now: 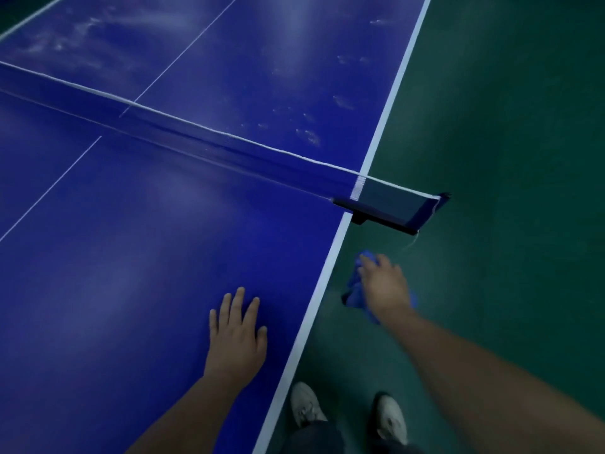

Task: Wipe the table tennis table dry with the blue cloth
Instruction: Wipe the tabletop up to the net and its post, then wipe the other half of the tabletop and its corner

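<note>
Left hand (pixel 237 335) lies flat, fingers straight, on the worktop (pixel 131 257); right hand (pixel 384 283), lower right, grips the bunched blue cloth (pixel 353 286), mostly hiding it.

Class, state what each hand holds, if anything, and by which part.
The right hand grips the blue cloth by its bunched middle, folds hanging free. The left hand holds nothing; it rests flat on the table.

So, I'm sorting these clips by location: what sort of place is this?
Probably an indoor sports hall or table tennis room. A blue table tennis table with white lines fills the view, a dark blue net with a white top band is clamped across it, and smooth green sports flooring lies beside it.
</note>
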Motion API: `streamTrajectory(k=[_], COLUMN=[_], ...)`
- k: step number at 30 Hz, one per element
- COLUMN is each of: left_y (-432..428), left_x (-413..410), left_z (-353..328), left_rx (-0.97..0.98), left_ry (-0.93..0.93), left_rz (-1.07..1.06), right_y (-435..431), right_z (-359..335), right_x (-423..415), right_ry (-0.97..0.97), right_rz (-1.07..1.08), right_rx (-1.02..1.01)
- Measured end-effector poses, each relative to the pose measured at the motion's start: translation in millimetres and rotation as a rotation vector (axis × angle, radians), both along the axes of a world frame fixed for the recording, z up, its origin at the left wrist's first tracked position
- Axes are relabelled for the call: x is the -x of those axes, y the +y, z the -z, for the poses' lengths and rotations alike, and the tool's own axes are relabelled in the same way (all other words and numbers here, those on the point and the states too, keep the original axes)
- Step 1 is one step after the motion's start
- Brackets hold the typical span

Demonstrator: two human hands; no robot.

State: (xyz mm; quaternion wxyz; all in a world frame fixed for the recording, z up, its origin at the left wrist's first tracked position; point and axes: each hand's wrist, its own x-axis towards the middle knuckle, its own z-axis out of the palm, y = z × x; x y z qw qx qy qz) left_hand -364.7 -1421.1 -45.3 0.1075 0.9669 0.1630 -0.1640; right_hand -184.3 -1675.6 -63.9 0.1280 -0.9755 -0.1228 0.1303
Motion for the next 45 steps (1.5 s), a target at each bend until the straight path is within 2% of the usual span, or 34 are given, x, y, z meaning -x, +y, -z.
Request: streamTrajectory(k=[2, 6, 10, 14, 16, 17, 20, 22, 24, 26, 28, 32, 37, 40, 42, 44, 45], left_y=[-15.4, -70.3, -148.4, -255.1, -322.7, -354.7, -459.4, -508.1, -543.5, -563.6, -572.8, -584.7, -569.2, -551.3, -541.4, -530.3, -525.7], left_x=[-9.4, -33.3, -65.4, -95.9, -108.4, -114.2, -129.2, -132.8, -136.8, -142.9, -148.8, -160.5, -185.6, -206.2, -222.5, -243.9, -257.7], left_z=[-5.2, -13.5, -33.8, -52.8, -67.1, -73.1, -101.7, -113.2, -126.0, -131.8, -132.8, -123.6, -108.0, -99.6, -95.0, -88.0, -86.1], left_rx=[0.033, 0.067, 0.081, 0.174, 0.348, 0.491, 1.1, 1.319, 1.422, 1.475, 1.493, 1.546, 1.608, 1.566, 1.52, 1.483, 1.461], left_ry=[-0.011, -0.068, -0.047, -0.046, -0.087, -0.093, 0.036, 0.045, -0.007, -0.057, -0.071, -0.052, -0.104, -0.168, -0.214, -0.271, -0.297], left_rz=[-0.007, 0.069, 0.178, 0.3, 0.26, 0.169, -0.222, -0.326, -0.398, -0.438, -0.432, -0.547, -0.832, -0.915, -0.976, -0.991, -0.977], right_y=[-58.9, -162.6, -240.8, -288.7, -313.7, -322.1, -359.2, -374.7, -398.8, -426.5, -446.5, -456.3, -447.0, -438.5, -431.8, -422.1, -415.0], right_z=[-16.5, -55.0, -66.4, -68.4, -76.7, -81.9, -93.5, -97.6, -102.3, -104.8, -107.0, -108.4, -101.6, -90.7, -86.5, -83.4, -85.8], right_x=[-18.1, -5.5, 13.6, 38.3, 45.5, 46.6, 49.5, 49.1, 44.0, 34.5, 25.7, 10.5, -11.2, -37.2, -54.2, -75.3, -88.4], right_ry=[0.02, 0.043, -0.199, -0.183, -0.229, -0.278, -0.405, -0.34, -0.175, -0.035, 0.018, 0.01, 0.093, 0.042, -0.014, -0.013, 0.056], right_rz=[0.087, 0.086, 0.258, 0.155, 0.185, 0.183, 0.102, 0.035, -0.032, -0.096, -0.121, -0.11, -0.113, -0.183, -0.113, 0.093, 0.225], right_rx=[-0.045, -0.108, -0.275, -0.382, -0.461, -0.49, -0.492, -0.507, -0.558, -0.565, -0.616, -0.69, -0.776, -0.685, -0.625, -0.604, -0.628])
